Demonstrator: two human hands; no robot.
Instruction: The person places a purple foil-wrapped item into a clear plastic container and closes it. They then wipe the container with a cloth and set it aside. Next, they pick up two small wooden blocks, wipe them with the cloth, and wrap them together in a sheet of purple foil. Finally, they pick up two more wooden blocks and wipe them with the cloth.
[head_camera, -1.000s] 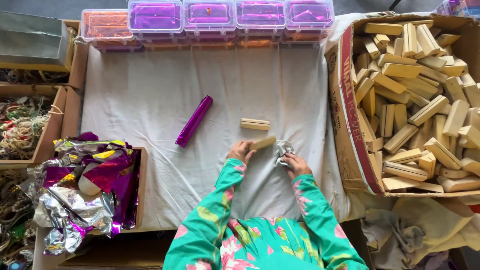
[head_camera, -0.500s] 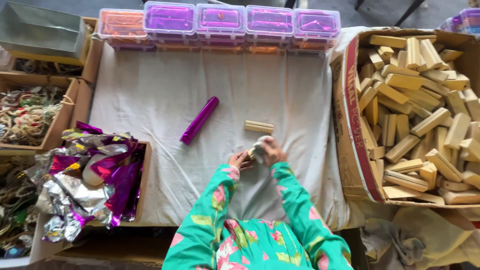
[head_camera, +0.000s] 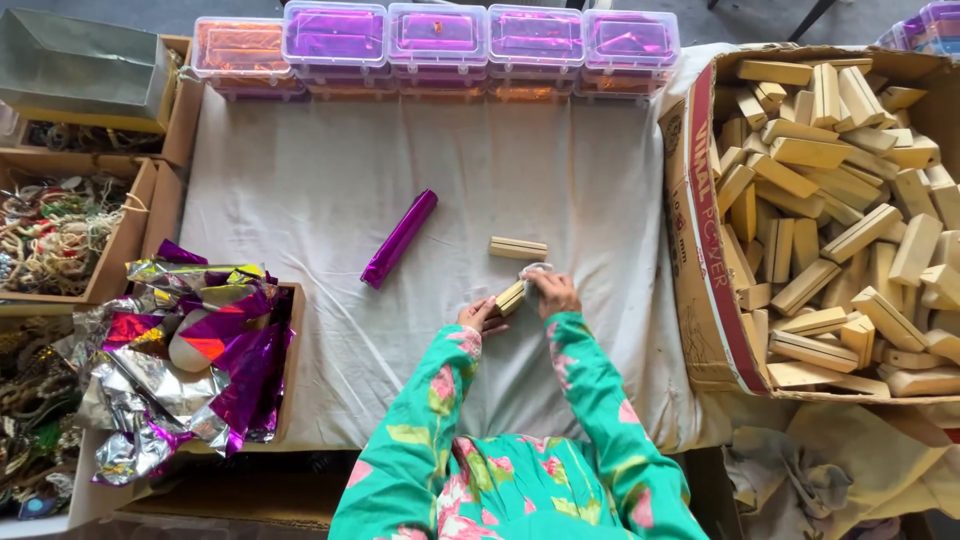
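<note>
Gripping one end of a small wooden block (head_camera: 511, 297), the left hand (head_camera: 480, 315) has its fingers curled around it, low on the white cloth (head_camera: 320, 190). Touching the block's other end, the right hand (head_camera: 555, 293) pinches a scrap of pale wrapping (head_camera: 533, 272) against it, fingers closed. Just beyond the hands lies a second wooden block (head_camera: 518, 248), apart from them. Farther out to the left rests a purple foil-wrapped stick (head_camera: 399, 238). Well to the right stands a cardboard box (head_camera: 700, 250) heaped with more blocks. To the left sits a pile of crumpled foil sheets (head_camera: 190, 350). Farthest away, clear plastic cases (head_camera: 435, 35) line the cloth's edge.
</note>
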